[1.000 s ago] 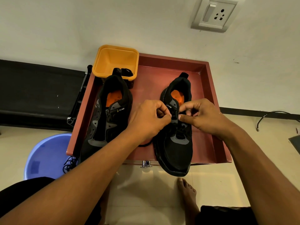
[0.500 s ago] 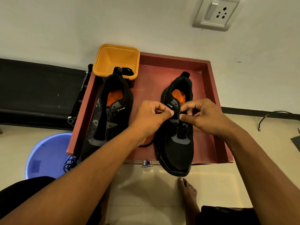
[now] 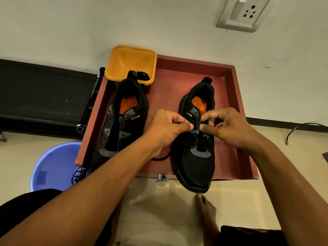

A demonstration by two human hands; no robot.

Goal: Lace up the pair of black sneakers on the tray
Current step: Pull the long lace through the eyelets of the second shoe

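Left hand point(image 3: 168, 129), right hand point(image 3: 230, 129) each pinch lace point(image 3: 160, 158) beside tongue of right-side sneaker point(image 3: 195, 164); toe faces person, likely eases threading upper eyelets.

Left-side sneaker point(image 3: 124, 125) toe, most of lace point(image 3: 160, 158) hidden behind forearm point(image 3: 115, 174).

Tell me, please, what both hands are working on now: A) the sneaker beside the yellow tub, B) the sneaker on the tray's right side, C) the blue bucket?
B: the left hand and right hand both pinch at the lacing area of the right sneaker, away from the yellow tub.
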